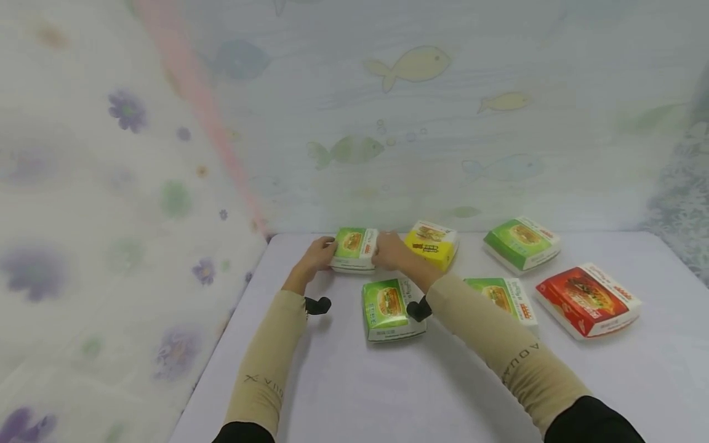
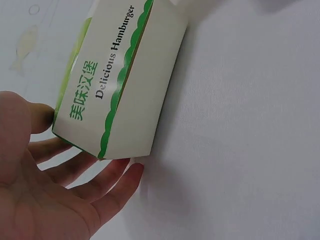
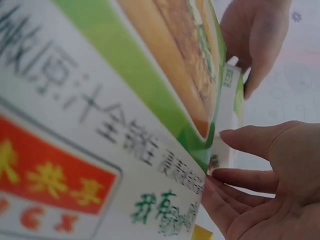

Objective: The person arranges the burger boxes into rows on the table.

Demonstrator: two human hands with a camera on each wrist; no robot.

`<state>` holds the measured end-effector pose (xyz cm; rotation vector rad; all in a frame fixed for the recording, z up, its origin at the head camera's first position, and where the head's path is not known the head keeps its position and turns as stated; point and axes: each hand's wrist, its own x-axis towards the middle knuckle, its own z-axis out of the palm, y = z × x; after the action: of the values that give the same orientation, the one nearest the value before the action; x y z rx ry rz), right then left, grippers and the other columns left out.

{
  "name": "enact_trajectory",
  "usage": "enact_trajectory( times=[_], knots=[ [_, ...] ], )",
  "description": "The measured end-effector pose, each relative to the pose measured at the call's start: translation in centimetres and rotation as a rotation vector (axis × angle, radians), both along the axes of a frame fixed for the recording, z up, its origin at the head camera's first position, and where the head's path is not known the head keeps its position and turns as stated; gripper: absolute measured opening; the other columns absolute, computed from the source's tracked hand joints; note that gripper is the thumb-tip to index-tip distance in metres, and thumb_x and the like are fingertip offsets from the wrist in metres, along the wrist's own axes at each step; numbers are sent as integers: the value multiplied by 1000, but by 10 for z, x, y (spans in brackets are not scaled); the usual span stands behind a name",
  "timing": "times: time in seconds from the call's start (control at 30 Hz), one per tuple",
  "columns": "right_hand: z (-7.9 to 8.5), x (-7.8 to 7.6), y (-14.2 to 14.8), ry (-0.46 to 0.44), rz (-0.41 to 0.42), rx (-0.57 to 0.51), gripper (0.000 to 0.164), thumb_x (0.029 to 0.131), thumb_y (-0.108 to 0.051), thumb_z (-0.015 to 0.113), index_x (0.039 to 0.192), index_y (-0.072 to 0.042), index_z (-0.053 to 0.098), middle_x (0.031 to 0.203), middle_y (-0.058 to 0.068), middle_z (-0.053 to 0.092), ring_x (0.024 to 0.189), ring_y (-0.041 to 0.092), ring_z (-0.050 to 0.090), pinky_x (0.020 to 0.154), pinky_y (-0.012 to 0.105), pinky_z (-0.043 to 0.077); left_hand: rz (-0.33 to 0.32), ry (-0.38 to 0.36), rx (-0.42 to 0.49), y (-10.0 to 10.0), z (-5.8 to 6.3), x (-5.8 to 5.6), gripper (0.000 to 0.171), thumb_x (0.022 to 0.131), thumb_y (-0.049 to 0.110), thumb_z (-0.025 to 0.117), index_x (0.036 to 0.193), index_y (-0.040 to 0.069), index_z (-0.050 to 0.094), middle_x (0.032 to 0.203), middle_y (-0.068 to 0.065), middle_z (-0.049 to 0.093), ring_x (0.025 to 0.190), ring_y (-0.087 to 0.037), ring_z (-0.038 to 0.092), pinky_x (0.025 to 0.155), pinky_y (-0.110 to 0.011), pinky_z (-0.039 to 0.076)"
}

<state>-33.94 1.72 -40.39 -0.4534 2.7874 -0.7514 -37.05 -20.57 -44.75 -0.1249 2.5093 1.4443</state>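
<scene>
In the head view a green-and-white hamburger box sits at the back left of the white table, between both hands. My left hand holds its left end; the left wrist view shows the thumb at the top edge and fingertips low on the end of the box. On the opposite end, my right hand grips the box. Thumb and fingers of the right hand meet its edge in the right wrist view, partly hidden behind a nearer green box.
Just in front lies another green box. A yellow box stands right of the right hand. Farther right are a green box, a red box and a green box partly behind the right sleeve. A patterned curtain hangs behind.
</scene>
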Motion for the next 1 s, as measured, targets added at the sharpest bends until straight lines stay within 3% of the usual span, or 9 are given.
enact_trajectory(
  times=[0.17, 0.4, 0.6, 0.77, 0.87, 1.0],
  knots=[
    [2, -2, 6, 11, 3, 9, 23, 96, -13, 66, 111, 3, 61, 103, 13, 59, 85, 23, 52, 73, 32, 44, 8, 10, 2, -4, -1, 5, 54, 109, 34, 45, 156, 7, 39, 158, -20, 41, 135, -34, 50, 101, -45, 53],
    [7, -3, 7, 7, 70, 12, 20, 95, -12, 65, 101, 6, 69, 103, 15, 63, 83, 22, 54, 70, 30, 46, -47, 54, -16, -1, 6, 9, 53, 110, 36, 42, 155, 7, 40, 157, -21, 41, 136, -34, 49, 101, -45, 53],
    [8, 4, -3, -61, 124, 12, 24, 98, -16, 65, 111, 4, 68, 104, 13, 67, 89, 22, 59, 74, 29, 50, -63, 46, -21, -3, 9, 7, 53, 110, 33, 41, 155, 6, 39, 158, -21, 39, 139, -35, 47, 105, -47, 49],
    [6, 1, -2, -8, 123, 22, 24, 98, -16, 64, 111, 4, 65, 106, 14, 65, 91, 24, 59, 77, 33, 51, -58, 40, -57, -9, 7, 8, 53, 110, 33, 42, 156, 8, 37, 158, -22, 40, 137, -37, 48, 105, -48, 49],
    [6, -6, 4, 14, 73, -14, 33, 96, -13, 62, 123, 6, 60, 120, 20, 63, 106, 32, 60, 91, 41, 53, -34, 57, -84, -11, 9, 12, 54, 109, 34, 43, 156, 7, 38, 156, -23, 41, 134, -38, 51, 104, -48, 50],
    [9, -12, 9, 29, 24, -12, 56, 94, -11, 61, 144, 9, 45, 143, 27, 51, 135, 41, 47, 115, 50, 39, 1, 66, -64, -10, 11, 19, 54, 109, 33, 44, 155, 5, 37, 153, -26, 42, 131, -40, 53, 100, -47, 53]
  ],
)
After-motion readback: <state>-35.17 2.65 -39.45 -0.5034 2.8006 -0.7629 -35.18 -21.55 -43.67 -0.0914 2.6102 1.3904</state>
